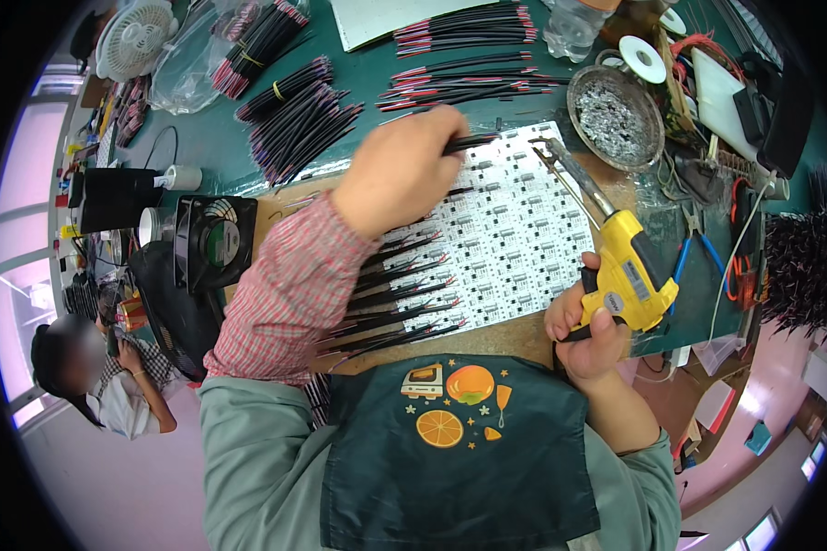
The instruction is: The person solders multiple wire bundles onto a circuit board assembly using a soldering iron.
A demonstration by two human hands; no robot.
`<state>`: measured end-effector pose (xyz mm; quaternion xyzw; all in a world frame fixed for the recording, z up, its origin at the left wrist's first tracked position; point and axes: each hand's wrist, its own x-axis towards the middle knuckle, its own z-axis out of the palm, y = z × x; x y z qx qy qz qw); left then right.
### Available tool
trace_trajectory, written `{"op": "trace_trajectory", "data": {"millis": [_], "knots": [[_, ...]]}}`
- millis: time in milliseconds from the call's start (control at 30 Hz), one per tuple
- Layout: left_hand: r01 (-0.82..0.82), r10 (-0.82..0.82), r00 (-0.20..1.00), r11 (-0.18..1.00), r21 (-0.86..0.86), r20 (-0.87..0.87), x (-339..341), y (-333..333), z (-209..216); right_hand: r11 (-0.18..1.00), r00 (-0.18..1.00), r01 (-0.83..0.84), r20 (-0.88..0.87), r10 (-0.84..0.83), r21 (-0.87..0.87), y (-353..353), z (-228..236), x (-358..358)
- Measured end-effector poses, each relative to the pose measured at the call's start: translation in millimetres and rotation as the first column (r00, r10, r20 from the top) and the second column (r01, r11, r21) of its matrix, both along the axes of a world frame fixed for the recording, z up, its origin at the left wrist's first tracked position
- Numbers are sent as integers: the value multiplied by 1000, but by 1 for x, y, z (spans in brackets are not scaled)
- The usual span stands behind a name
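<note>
— Yellow item, right side?
— Soldering gun [627, 266], gripped in the right hand [586, 335], fingers wrapped tight round the handle; its metal tip lies over the white circuit panel [515, 239].
— Left hand [397, 170]?
— Fingers pinched shut on a black wire [469, 142], held at the panel's upper edge.
— Other stock?
— Row of black-and-red wires [400, 298] along the panel's left side; bundled wires [299, 124] on the green worktop [202, 138]; round metal tray [614, 118] just beyond the panel.
</note>
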<state>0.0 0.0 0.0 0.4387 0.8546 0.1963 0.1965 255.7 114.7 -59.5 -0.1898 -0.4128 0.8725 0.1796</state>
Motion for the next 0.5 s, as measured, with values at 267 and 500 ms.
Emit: {"op": "trace_trajectory", "data": {"millis": [267,500], "knots": [[210,-186,970,965,154,-157,11,-35,-20,994,1000,-29,-5,29,-103,-1,0,0],[115,-103,975,992,52,-196,26,-25,-25,997,999,-29,27,31,-72,-1,2,-1]]}}
